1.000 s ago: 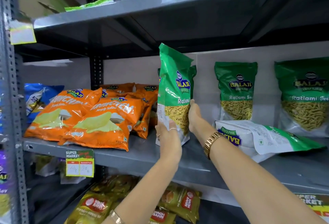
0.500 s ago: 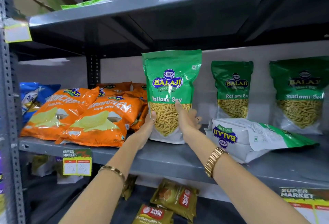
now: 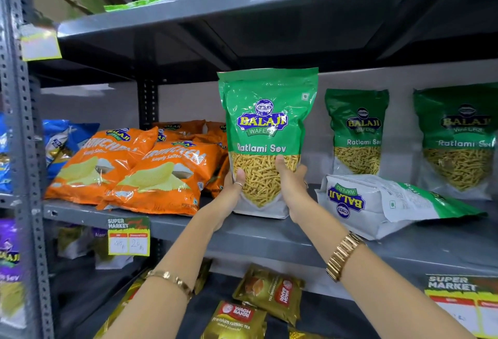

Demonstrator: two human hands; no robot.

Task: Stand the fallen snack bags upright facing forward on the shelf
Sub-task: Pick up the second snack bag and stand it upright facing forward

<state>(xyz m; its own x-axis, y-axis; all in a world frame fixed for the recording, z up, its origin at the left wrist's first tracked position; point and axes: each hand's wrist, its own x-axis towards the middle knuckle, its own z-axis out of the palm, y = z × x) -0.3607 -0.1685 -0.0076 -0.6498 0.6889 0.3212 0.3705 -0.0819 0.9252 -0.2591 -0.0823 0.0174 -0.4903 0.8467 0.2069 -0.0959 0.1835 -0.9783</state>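
Glossy crinkled plastic on the gripped green bag (image 3: pixel 266 123); matt grey painted metal shelf (image 3: pixel 242 233) beneath.

A grey metal shelf (image 3: pixel 242 233) is carrying snack bags. At its left, orange chip bags (image 3: pixel 140 174) are lying flat in an overlapping pile. In the middle, a green Ratlami Sev bag (image 3: pixel 265 123) is standing upright, label facing forward, its base resting on the shelf. Just to its right, a fallen bag (image 3: pixel 377 204) is lying on its side. Behind it, two more green bags (image 3: pixel 357 131) are standing upright against the back wall.
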